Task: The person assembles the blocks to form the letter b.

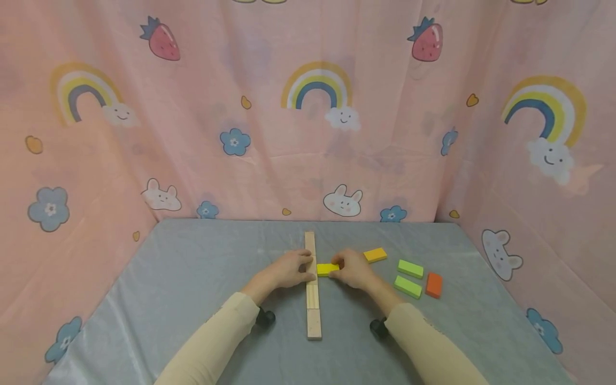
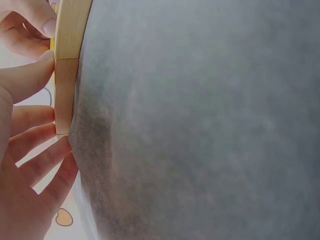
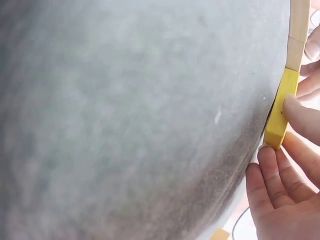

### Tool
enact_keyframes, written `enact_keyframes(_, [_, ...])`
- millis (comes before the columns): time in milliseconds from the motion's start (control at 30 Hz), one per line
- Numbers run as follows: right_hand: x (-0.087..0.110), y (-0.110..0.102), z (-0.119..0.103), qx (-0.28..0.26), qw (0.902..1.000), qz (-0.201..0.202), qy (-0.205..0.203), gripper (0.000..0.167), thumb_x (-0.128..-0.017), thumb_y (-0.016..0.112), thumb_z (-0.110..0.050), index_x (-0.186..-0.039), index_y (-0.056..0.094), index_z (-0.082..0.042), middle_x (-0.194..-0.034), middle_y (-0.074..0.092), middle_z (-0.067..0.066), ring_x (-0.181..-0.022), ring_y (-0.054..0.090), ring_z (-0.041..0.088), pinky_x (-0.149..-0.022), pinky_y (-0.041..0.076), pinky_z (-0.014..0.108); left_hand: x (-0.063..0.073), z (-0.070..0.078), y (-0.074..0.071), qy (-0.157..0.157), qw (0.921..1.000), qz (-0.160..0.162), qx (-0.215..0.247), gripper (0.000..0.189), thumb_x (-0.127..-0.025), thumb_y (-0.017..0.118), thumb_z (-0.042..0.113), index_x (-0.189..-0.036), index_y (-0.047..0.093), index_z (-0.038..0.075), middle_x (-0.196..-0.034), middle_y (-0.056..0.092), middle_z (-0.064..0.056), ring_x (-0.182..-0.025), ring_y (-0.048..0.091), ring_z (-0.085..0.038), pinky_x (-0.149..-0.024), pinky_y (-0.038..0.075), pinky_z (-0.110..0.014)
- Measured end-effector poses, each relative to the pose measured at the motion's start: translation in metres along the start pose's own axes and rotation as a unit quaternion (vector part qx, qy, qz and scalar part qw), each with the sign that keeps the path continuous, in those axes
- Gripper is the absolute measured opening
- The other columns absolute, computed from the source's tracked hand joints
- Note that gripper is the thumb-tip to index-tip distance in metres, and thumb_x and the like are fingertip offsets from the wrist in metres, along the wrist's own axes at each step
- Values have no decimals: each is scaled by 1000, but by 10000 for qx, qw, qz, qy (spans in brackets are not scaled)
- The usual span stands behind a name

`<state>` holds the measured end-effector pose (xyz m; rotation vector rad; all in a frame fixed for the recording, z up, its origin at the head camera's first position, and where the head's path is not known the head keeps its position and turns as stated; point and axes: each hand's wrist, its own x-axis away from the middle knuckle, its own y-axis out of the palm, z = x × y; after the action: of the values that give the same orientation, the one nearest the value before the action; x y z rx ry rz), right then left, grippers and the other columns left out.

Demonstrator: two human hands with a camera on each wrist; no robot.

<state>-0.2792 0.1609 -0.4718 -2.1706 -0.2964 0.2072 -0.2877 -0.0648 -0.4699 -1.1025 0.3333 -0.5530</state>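
Apparently to steady it, the left hand (image 1: 291, 269) rests spread, nearly straight fingers against the left side of the plain wooden row (image 1: 313, 298), while the right hand (image 1: 356, 269) pinches the yellow block (image 1: 324, 269), likely keeping it square (its left end meets the row). Green blocks (image 1: 408, 287), an orange block (image 1: 375, 255) and a red block (image 1: 433, 285) lie farther right.
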Motion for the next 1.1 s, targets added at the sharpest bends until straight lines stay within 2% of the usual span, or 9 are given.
enact_keyframes(500, [9, -13, -1, -265, 9995, -92, 154, 29, -91, 77, -14, -118, 71, -3, -109, 69, 7, -98, 64, 21, -89, 57, 41, -1, -2, 1, -11, 10000, -30, 26, 60, -98, 69, 38, -145, 56, 4, -155, 47, -11, -143, 43, -32, -117, 36, -46])
enact_keyframes(900, [29, -39, -1, 293, 9991, -149, -256, 23, -95, 72, -12, -116, 72, -4, -107, 69, 5, -96, 63, 20, -88, 57, 43, 1, 1, -1, -31, 9999, -53, 137, 60, -98, 70, 36, -145, 55, 2, -155, 46, -12, -144, 41, -34, -118, 34, -47])
enact_keyframes(1100, [41, -51, 10, 487, 9960, -48, -751, 18, -94, 72, -11, -110, 73, -2, -102, 69, 5, -95, 64, 23, -87, 57, 45, 1, 1, 0, -49, 9998, -28, 190, 59, -98, 70, 35, -145, 55, 2, -155, 46, -12, -144, 42, -33, -117, 35, -46])
